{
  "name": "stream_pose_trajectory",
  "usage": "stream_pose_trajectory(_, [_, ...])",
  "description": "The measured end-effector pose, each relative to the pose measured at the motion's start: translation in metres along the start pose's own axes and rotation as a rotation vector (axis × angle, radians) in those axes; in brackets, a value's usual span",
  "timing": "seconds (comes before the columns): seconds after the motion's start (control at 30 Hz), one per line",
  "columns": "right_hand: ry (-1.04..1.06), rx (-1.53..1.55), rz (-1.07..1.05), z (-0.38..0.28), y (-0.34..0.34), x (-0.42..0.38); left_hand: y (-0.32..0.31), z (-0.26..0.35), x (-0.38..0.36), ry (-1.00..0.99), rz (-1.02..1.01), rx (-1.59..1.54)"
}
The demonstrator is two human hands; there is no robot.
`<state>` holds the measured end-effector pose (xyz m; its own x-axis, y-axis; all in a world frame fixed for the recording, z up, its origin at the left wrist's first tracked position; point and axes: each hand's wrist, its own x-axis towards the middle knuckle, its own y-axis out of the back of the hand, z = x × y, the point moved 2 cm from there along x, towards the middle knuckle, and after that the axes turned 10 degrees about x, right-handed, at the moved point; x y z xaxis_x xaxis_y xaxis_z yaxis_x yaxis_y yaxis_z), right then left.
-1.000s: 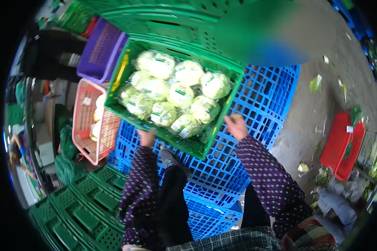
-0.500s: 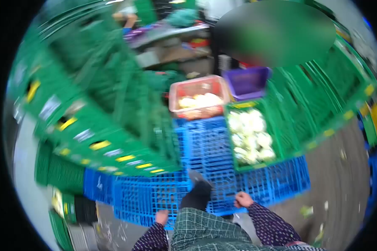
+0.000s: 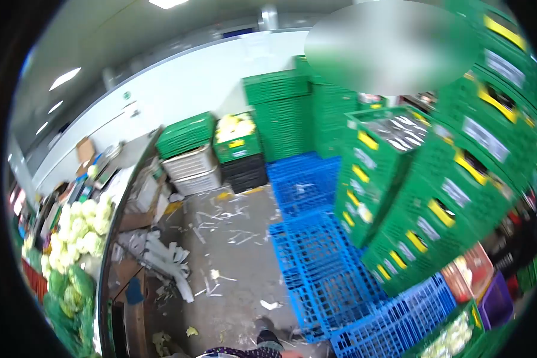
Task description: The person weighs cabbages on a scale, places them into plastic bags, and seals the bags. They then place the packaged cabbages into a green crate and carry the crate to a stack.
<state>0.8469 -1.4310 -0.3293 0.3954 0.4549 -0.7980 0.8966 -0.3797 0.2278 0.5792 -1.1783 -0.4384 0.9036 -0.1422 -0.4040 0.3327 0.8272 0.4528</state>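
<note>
One hand, the left, shows as a mere sliver at my view's bottom edge, beyond a dotted sleeve, and I cannot tell whether it is open or closed. At lower right, partly cropped, I see a green crate of pale cabbages, its long axis slanting from lower left to upper right, its yellow-marked end pointing toward a purple crate, beside blue pallets.
</note>
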Motion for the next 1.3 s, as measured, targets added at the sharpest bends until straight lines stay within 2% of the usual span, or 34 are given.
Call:
stream_pose_trajectory(0.1, [0.039, -0.049, -0.052, -0.116, -0.043, 0.054, 0.083, -0.009, -0.081, 0.066, 0.072, 0.054])
stream_pose_trajectory(0.2, [0.066, -0.145, -0.126, -0.207, -0.093, 0.098, 0.159, -0.031, -0.141, 0.147, 0.26, 0.17])
stream_pose_trajectory(0.27, [0.062, -0.223, -0.191, -0.244, -0.125, 0.117, 0.22, -0.023, -0.174, 0.641, 0.142, 0.052])
stream_pose_trajectory(0.3, [0.061, -0.269, -0.222, -0.257, -0.138, 0.128, 0.233, -0.034, -0.189, 0.632, 0.117, 0.062])
stream_pose_trajectory(0.37, [0.057, -0.359, -0.283, -0.272, -0.16, 0.145, 0.263, -0.064, -0.21, 0.756, 0.502, -0.274])
stream_pose_trajectory(0.4, [0.059, -0.407, -0.313, -0.279, -0.169, 0.159, 0.275, -0.087, -0.213, 0.747, 0.492, -0.266])
stream_pose_trajectory(0.47, [0.06, -0.522, -0.392, -0.303, -0.188, 0.193, 0.289, -0.133, -0.23, 0.898, 0.651, -0.377])
stream_pose_trajectory(0.53, [0.111, -0.663, -0.482, -0.328, -0.205, 0.245, 0.317, -0.148, -0.255, 1.001, 0.688, -0.421])
stream_pose_trajectory(0.57, [0.193, -0.77, -0.544, -0.34, -0.212, 0.279, 0.319, -0.171, -0.265, 1.044, 0.694, -0.36])
stream_pose_trajectory(0.6, [0.36, -0.916, -0.637, -0.342, -0.221, 0.325, 0.318, -0.186, -0.277, 1.087, 0.683, -0.307])
stream_pose_trajectory(0.67, [0.863, -1.244, -0.805, -0.324, -0.243, 0.439, 0.339, -0.194, -0.312, 1.161, 0.601, -0.379])
stream_pose_trajectory(0.7, [0.574, -1.094, -0.684, -0.417, -0.247, 0.406, 0.334, -0.191, -0.321, 1.243, 0.648, -0.406])
stream_pose_trajectory(0.73, [0.333, -0.906, -0.522, -0.544, -0.256, 0.338, 0.349, -0.194, -0.334, 1.33, 0.713, -0.406])
stream_pose_trajectory(0.77, [0.532, -0.861, -0.452, -0.58, -0.269, 0.346, 0.358, -0.182, -0.34, 1.397, 0.741, -0.49])
stream_pose_trajectory(0.8, [0.369, -0.942, -0.445, -0.649, -0.285, 0.315, 0.34, -0.205, -0.341, 1.45, 0.639, -0.458])
stream_pose_trajectory(0.87, [0.424, -0.837, -0.51, -0.727, -0.309, 0.3, 0.32, -0.229, -0.322, 1.438, 0.655, -0.55])
stream_pose_trajectory(0.9, [0.393, -0.922, -0.549, -0.745, -0.323, 0.324, 0.245, -0.308, -0.294, 1.363, 0.699, -0.448])
stream_pose_trajectory(0.93, [0.366, -1.006, -0.583, -0.766, -0.342, 0.349, 0.244, -0.323, -0.283, 1.289, 0.74, -0.341])
stream_pose_trajectory(0.97, [0.426, -0.958, -0.634, -0.795, -0.364, 0.358, 0.257, -0.303, -0.275, 1.312, 0.712, -0.581])
stream_pose_trajectory(1.0, [0.163, -0.804, -0.662, -0.838, -0.394, 0.349, 0.278, -0.297, -0.272, 1.348, 0.7, -0.687])
stream_pose_trajectory(1.07, [0.337, -0.606, -0.739, -0.907, -0.464, 0.352, 0.349, -0.285, -0.276, 1.368, 0.742, -0.789])
stream_pose_trajectory(1.1, [0.346, -0.56, -0.798, -0.941, -0.5, 0.354, 0.376, -0.286, -0.276, 1.373, 0.772, -0.828])
stream_pose_trajectory(1.2, [0.351, -0.466, -0.96, -1.033, -0.59, 0.343, 0.44, -0.323, -0.283, 1.373, 0.857, -0.908])
stream_pose_trajectory(1.3, [0.336, -0.576, -1.133, -1.087, -0.65, 0.385, 0.497, -0.382, -0.301, 1.355, 0.897, -0.925])
